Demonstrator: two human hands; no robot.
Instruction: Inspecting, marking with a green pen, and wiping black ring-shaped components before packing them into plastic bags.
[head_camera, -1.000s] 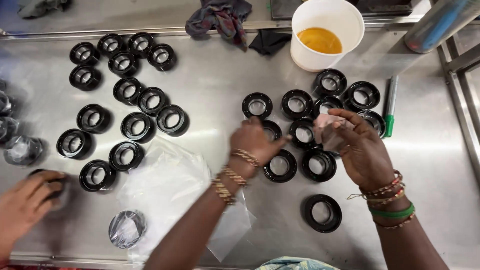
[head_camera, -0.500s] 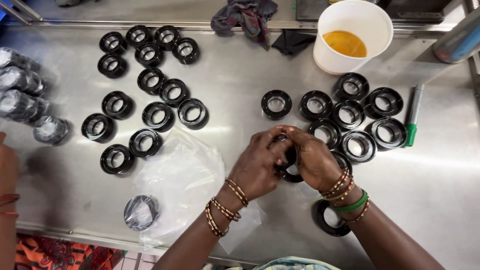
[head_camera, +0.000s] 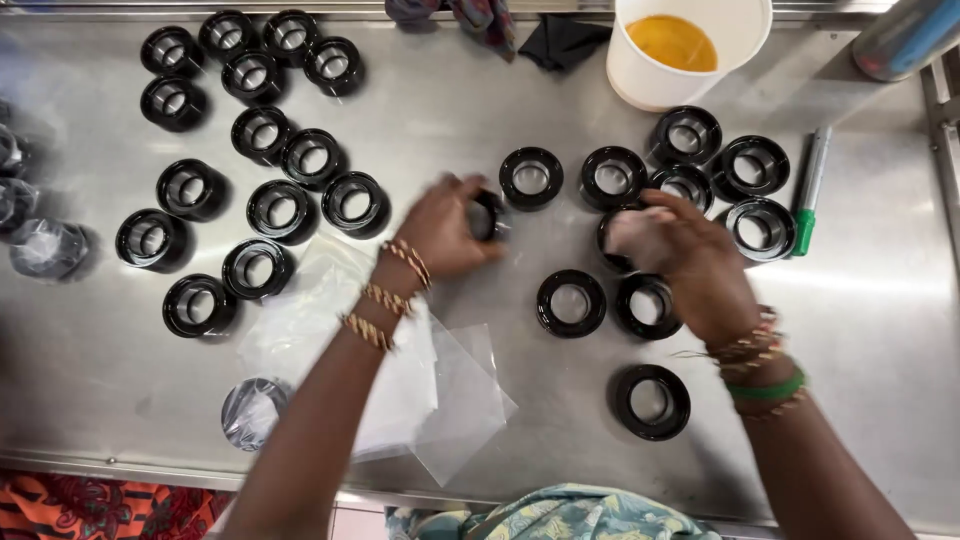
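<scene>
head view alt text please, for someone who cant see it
Seen from above, a person's left hand grips a black ring while the right hand rests among other black rings on a steel table. Clear plastic bags, a white cup of yellow liquid and a green marker lie nearby.

Glossy black plastic rings (head_camera: 570, 302) on brushed steel table (head_camera: 500, 100).

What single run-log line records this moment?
left hand: grips black ring | right hand: rests over ring cluster, hold unclear | clear bags: flat on steel table
</scene>
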